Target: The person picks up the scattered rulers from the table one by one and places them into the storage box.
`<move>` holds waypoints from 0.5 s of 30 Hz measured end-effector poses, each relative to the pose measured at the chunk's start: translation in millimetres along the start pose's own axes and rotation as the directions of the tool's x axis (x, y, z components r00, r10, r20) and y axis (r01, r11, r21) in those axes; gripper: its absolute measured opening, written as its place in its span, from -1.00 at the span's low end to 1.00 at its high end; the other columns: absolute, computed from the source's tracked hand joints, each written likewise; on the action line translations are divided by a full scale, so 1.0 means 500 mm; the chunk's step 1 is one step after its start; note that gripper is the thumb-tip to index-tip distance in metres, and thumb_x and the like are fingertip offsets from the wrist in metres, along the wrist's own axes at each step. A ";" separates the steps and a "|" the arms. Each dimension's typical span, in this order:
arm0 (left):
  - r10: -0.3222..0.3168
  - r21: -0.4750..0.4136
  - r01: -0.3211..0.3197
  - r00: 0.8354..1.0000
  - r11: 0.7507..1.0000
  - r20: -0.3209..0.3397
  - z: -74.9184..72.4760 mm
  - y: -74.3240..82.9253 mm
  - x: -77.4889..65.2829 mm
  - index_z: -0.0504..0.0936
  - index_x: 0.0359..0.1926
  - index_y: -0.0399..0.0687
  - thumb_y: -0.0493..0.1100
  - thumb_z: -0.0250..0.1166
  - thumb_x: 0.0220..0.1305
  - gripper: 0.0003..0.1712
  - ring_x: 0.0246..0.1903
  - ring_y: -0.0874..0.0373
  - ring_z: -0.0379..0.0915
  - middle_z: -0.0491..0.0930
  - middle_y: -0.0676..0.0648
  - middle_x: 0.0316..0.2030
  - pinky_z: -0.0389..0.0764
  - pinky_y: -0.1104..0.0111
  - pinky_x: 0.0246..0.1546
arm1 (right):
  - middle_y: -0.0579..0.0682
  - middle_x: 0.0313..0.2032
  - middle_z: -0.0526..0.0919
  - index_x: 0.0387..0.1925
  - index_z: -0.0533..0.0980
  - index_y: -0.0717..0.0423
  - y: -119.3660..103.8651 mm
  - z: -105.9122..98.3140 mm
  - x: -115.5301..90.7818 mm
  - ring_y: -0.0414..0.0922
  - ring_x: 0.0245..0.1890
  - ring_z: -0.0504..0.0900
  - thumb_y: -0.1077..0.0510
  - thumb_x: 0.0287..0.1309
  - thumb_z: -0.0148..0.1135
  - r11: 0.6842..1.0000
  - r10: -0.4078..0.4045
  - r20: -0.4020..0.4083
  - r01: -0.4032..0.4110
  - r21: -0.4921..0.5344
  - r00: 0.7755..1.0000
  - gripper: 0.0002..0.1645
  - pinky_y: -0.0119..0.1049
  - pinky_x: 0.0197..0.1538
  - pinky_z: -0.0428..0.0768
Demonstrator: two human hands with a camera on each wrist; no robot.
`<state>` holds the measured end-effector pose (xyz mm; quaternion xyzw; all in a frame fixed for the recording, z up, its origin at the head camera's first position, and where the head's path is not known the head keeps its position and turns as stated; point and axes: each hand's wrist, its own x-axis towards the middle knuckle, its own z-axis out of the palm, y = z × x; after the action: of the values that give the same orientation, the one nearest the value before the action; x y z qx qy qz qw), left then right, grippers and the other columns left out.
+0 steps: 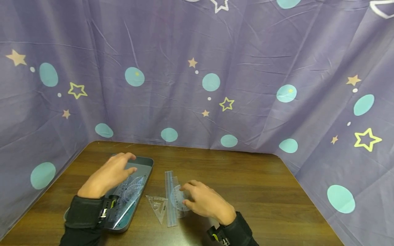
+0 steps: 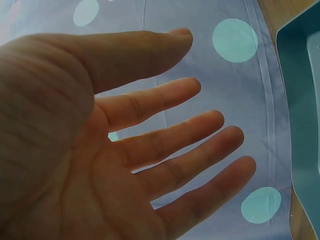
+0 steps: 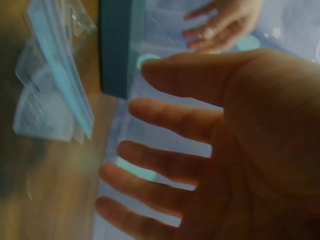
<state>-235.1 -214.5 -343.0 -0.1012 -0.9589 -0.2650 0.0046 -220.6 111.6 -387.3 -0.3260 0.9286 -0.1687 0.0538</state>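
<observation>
My left hand point(image 1: 107, 176) hovers over the grey-green tray point(image 1: 149, 162), fingers spread and holding nothing. Inside the tray lies clear plastic point(image 1: 130, 194) with printed markings, partly covered by the wrist; its exact kind is hard to tell. Right of the tray, on the table, a clear set square point(image 1: 161, 216) lies beside a clear straight ruler point(image 1: 170, 208). A transparent protractor point(image 1: 181, 203) is next to the ruler, partly overlapping it in the right wrist view. Just above the protractor hangs my right hand point(image 1: 207, 201), its fingers loose, with nothing in its grasp.
The brown wooden table point(image 1: 246, 184) extends to the right of the drawing tools. A purple curtain point(image 1: 178, 102) with stars and dots surrounds the table's back and sides. Both wrists wear black straps with cameras.
</observation>
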 end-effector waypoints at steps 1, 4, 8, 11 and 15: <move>0.001 -0.002 -0.001 1.000 1.000 0.002 0.000 0.001 0.000 0.49 0.40 -0.33 -0.11 0.32 0.57 -0.45 0.42 -0.52 0.30 0.47 -0.46 0.40 0.48 -0.34 0.29 | 0.05 0.34 0.61 0.34 0.60 -0.01 -0.004 0.008 0.003 0.03 0.22 0.69 0.03 0.49 0.40 1.000 -0.002 0.029 0.002 -0.017 1.000 -0.53 -0.13 0.18 0.73; 0.003 -0.004 -0.003 1.000 1.000 0.010 0.001 0.000 0.000 0.49 0.41 -0.33 -0.11 0.31 0.58 -0.45 0.39 -0.50 0.35 0.48 -0.46 0.38 0.52 -0.30 0.26 | 0.08 0.43 0.56 0.40 0.58 -0.13 -0.018 0.033 0.011 0.07 0.33 0.63 0.00 0.47 0.41 0.998 0.010 0.113 -0.003 -0.064 0.994 -0.47 -0.04 0.31 0.68; 0.008 -0.001 -0.008 1.000 1.000 0.012 0.001 -0.001 -0.001 0.49 0.41 -0.34 -0.09 0.32 0.58 -0.43 0.37 -0.49 0.38 0.50 -0.45 0.37 0.54 -0.27 0.25 | 0.06 0.55 0.42 0.49 0.51 -0.39 -0.034 0.063 0.018 0.14 0.50 0.49 -0.08 0.45 0.42 0.987 0.034 0.202 -0.001 -0.161 0.979 -0.36 0.15 0.43 0.59; 0.002 -0.009 -0.002 1.000 1.000 0.025 0.001 0.002 -0.001 0.47 0.43 -0.33 -0.08 0.31 0.59 -0.42 0.38 -0.49 0.37 0.48 -0.45 0.38 0.54 -0.27 0.24 | 0.01 0.61 0.34 0.51 0.46 -0.51 -0.039 0.076 0.020 0.12 0.53 0.45 -0.12 0.44 0.42 0.976 0.032 0.253 0.025 -0.218 0.967 -0.32 0.16 0.42 0.59; -0.011 -0.043 0.013 0.998 0.999 0.061 0.001 0.006 0.000 0.42 0.47 -0.33 -0.08 0.29 0.60 -0.39 0.41 -0.51 0.31 0.41 -0.47 0.43 0.55 -0.27 0.23 | 0.01 0.62 0.32 0.48 0.50 -0.50 -0.035 0.075 0.019 0.10 0.56 0.41 -0.10 0.45 0.42 0.975 0.040 0.288 0.025 -0.219 0.957 -0.36 0.09 0.46 0.57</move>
<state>-234.7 -211.5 -341.9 -0.1034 -0.9533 -0.2824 -0.0281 -209.7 82.4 -416.3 -0.3475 0.9249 -0.0151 0.1538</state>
